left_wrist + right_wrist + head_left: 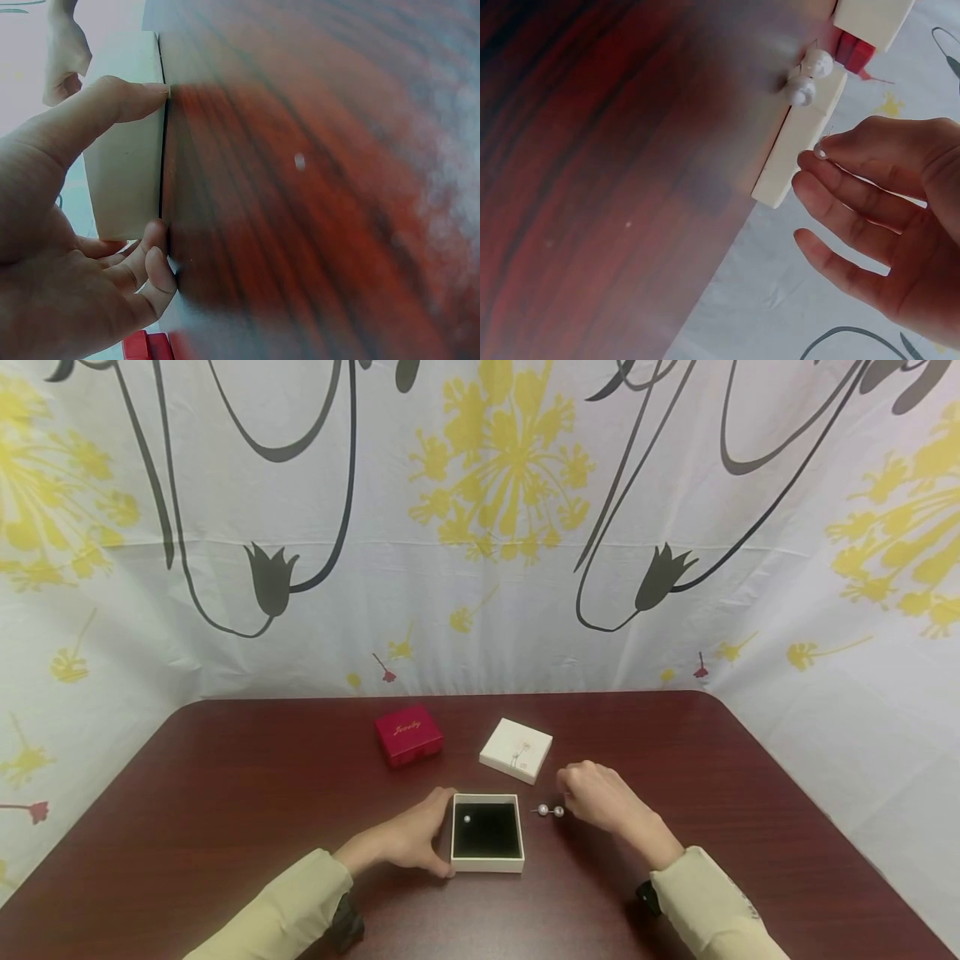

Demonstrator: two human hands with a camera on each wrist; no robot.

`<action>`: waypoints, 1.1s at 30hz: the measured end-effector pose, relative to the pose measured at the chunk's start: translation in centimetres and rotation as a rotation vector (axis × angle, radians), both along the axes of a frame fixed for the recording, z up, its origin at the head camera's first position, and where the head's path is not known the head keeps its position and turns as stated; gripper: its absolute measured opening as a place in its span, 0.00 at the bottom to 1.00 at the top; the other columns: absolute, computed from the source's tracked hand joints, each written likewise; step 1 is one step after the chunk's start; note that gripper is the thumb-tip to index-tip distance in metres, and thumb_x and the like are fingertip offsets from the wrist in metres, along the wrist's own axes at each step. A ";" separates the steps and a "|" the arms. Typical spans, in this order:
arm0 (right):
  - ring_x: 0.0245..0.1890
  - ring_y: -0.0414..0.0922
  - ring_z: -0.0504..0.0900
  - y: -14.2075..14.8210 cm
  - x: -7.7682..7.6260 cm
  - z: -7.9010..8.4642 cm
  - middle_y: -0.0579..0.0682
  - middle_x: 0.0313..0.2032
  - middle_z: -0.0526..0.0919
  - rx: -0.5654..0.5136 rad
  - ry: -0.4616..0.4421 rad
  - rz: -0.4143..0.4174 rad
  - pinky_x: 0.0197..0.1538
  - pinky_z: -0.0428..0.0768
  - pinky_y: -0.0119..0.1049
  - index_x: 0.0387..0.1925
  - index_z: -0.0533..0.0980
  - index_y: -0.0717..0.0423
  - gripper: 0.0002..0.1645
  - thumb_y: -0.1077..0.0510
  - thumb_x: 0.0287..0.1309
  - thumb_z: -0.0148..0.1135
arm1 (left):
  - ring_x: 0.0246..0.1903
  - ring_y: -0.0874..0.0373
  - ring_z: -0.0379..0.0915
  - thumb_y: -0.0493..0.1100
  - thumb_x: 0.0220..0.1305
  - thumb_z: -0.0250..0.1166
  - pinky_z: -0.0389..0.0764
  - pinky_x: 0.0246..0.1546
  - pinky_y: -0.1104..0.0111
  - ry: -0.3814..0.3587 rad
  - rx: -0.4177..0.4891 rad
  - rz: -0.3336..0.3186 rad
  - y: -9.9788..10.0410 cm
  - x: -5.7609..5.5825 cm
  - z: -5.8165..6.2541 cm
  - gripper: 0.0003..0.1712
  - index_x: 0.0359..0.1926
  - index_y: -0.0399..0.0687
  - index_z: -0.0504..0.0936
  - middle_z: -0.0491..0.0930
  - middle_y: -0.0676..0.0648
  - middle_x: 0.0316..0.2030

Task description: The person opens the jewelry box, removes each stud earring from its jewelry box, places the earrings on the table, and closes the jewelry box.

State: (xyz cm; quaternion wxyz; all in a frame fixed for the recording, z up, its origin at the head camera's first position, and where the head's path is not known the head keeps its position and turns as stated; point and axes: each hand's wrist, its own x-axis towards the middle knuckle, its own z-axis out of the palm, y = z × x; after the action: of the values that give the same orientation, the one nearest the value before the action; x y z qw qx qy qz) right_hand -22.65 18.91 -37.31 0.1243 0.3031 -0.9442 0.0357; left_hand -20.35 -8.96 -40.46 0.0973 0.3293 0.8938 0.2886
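In the head view, an open white jewelry box (487,865) with a black lining stands on the table, one small pearl (467,819) on its left part. My left hand (408,837) holds the box from its left side, thumb at the near corner and fingers at the far one. Between thumb and index finger of my right hand (885,202), a small pearl earring (820,151) is pinched, as the right wrist view shows. Two larger pearl earrings (551,811) lie on the table between the box and my right hand.
A white lid (517,750) with a printed flower lies behind the box. To its left sits a red jewelry box (408,735), closed. The dark wooden table (262,768) ends at a patterned curtain (480,635).
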 end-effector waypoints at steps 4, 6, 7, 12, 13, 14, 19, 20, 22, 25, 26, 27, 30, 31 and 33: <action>0.14 0.37 0.60 0.3 -0.1 -0.2 0.41 0.12 0.62 0.015 -0.019 -0.022 0.15 0.61 0.31 0.10 0.63 0.50 0.17 0.71 0.36 0.56 | 0.44 0.55 0.63 0.42 0.32 0.74 0.69 0.49 0.64 0.005 0.004 -0.005 0.0 0.0 0.0 0.52 0.57 0.31 0.55 0.62 0.46 0.45; 0.15 0.37 0.60 0.4 -0.2 -0.3 0.41 0.12 0.62 0.021 -0.029 -0.027 0.15 0.61 0.31 0.10 0.62 0.50 0.17 0.71 0.36 0.56 | 0.45 0.55 0.63 0.42 0.31 0.74 0.68 0.51 0.63 0.006 0.006 -0.007 0.0 0.0 0.0 0.52 0.57 0.31 0.55 0.62 0.46 0.45; 0.15 0.37 0.60 0.5 -0.2 -0.4 0.41 0.12 0.62 0.023 -0.034 -0.028 0.16 0.61 0.31 0.10 0.62 0.50 0.17 0.71 0.36 0.56 | 0.46 0.55 0.62 0.41 0.31 0.74 0.68 0.51 0.63 0.006 0.006 -0.008 0.0 0.0 0.0 0.52 0.57 0.31 0.55 0.62 0.46 0.45; 0.15 0.38 0.62 0.8 -0.4 -0.7 0.42 0.12 0.63 0.037 -0.067 -0.038 0.16 0.63 0.32 0.09 0.63 0.50 0.18 0.69 0.38 0.59 | 0.45 0.55 0.62 0.42 0.32 0.74 0.68 0.50 0.63 -0.005 0.002 -0.002 0.0 0.0 0.0 0.52 0.57 0.31 0.55 0.62 0.46 0.45; 0.15 0.38 0.62 0.8 -0.5 -0.7 0.42 0.12 0.64 0.041 -0.074 -0.042 0.16 0.63 0.32 0.09 0.63 0.49 0.18 0.69 0.38 0.59 | 0.45 0.55 0.62 0.42 0.32 0.74 0.68 0.50 0.63 -0.009 0.003 -0.001 0.0 0.0 0.0 0.52 0.57 0.31 0.55 0.62 0.46 0.45; 0.15 0.38 0.63 0.9 -0.5 -0.7 0.42 0.12 0.64 0.044 -0.082 -0.047 0.17 0.64 0.32 0.09 0.63 0.49 0.18 0.69 0.38 0.59 | 0.45 0.55 0.62 0.42 0.32 0.74 0.69 0.50 0.63 -0.012 0.003 0.000 0.0 -0.1 0.0 0.52 0.57 0.32 0.55 0.62 0.46 0.45; 0.15 0.38 0.63 0.9 -0.6 -0.8 0.41 0.12 0.65 0.047 -0.107 -0.055 0.17 0.64 0.32 0.09 0.65 0.50 0.17 0.71 0.37 0.58 | 0.43 0.56 0.62 0.42 0.33 0.75 0.69 0.48 0.65 -0.020 0.004 0.001 0.0 -0.1 0.1 0.51 0.57 0.32 0.55 0.62 0.46 0.44; 0.15 0.38 0.62 1.0 -0.6 -0.8 0.41 0.12 0.64 0.047 -0.108 -0.055 0.17 0.63 0.32 0.09 0.65 0.50 0.17 0.71 0.37 0.58 | 0.43 0.56 0.62 0.42 0.33 0.75 0.69 0.48 0.65 -0.022 0.004 0.001 0.0 -0.1 0.1 0.51 0.57 0.32 0.55 0.62 0.46 0.44; 0.14 0.38 0.60 1.0 -0.7 -0.8 0.41 0.11 0.63 0.046 -0.112 -0.053 0.16 0.62 0.32 0.08 0.64 0.50 0.18 0.71 0.37 0.57 | 0.44 0.56 0.62 0.42 0.33 0.74 0.69 0.48 0.65 -0.022 0.004 0.001 0.0 -0.1 0.1 0.51 0.57 0.33 0.55 0.62 0.47 0.44; 0.14 0.37 0.59 1.0 -0.7 -0.9 0.41 0.11 0.62 0.047 -0.115 -0.056 0.16 0.61 0.31 0.07 0.63 0.50 0.19 0.72 0.37 0.57 | 0.44 0.56 0.62 0.42 0.32 0.75 0.69 0.49 0.64 -0.019 0.002 0.002 0.0 -0.2 0.1 0.51 0.57 0.33 0.55 0.62 0.47 0.44; 0.14 0.37 0.60 1.0 -0.8 -0.9 0.41 0.11 0.62 0.047 -0.114 -0.056 0.16 0.61 0.31 0.08 0.63 0.50 0.19 0.72 0.37 0.57 | 0.44 0.56 0.62 0.42 0.32 0.75 0.69 0.49 0.64 -0.017 0.001 0.003 0.1 -0.1 0.1 0.51 0.57 0.33 0.55 0.62 0.47 0.44; 0.14 0.38 0.60 1.0 -0.8 -0.9 0.41 0.11 0.62 0.047 -0.116 -0.058 0.16 0.61 0.32 0.08 0.63 0.50 0.18 0.72 0.36 0.57 | 0.44 0.56 0.62 0.42 0.32 0.75 0.69 0.49 0.64 -0.014 0.000 0.003 0.1 -0.1 0.1 0.51 0.57 0.33 0.55 0.62 0.47 0.44; 0.14 0.38 0.62 1.0 -0.8 -0.9 0.41 0.12 0.65 0.048 -0.116 -0.060 0.16 0.63 0.33 0.08 0.64 0.50 0.17 0.71 0.36 0.57 | 0.44 0.56 0.62 0.42 0.32 0.75 0.69 0.49 0.64 -0.013 -0.001 0.002 0.1 -0.1 0.1 0.51 0.57 0.33 0.56 0.62 0.47 0.44; 0.14 0.38 0.63 1.0 -0.8 -0.9 0.42 0.12 0.65 0.048 -0.117 -0.061 0.16 0.64 0.33 0.08 0.65 0.50 0.17 0.71 0.36 0.57 | 0.44 0.56 0.62 0.42 0.33 0.74 0.69 0.49 0.64 -0.014 -0.002 0.002 0.1 -0.1 0.1 0.51 0.57 0.33 0.56 0.62 0.47 0.44; 0.15 0.38 0.63 1.0 -0.8 -0.9 0.41 0.13 0.66 0.048 -0.118 -0.063 0.16 0.64 0.33 0.09 0.65 0.50 0.17 0.71 0.36 0.57 | 0.44 0.56 0.62 0.42 0.33 0.74 0.69 0.49 0.64 -0.014 -0.004 0.001 0.1 -0.2 0.1 0.51 0.57 0.33 0.56 0.62 0.47 0.44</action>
State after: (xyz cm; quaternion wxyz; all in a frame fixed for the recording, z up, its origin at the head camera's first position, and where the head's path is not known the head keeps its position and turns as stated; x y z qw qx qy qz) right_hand -23.41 19.86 -38.23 0.0620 0.2736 -0.9595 0.0269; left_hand -20.50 -8.89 -40.37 0.1040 0.3266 0.8939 0.2889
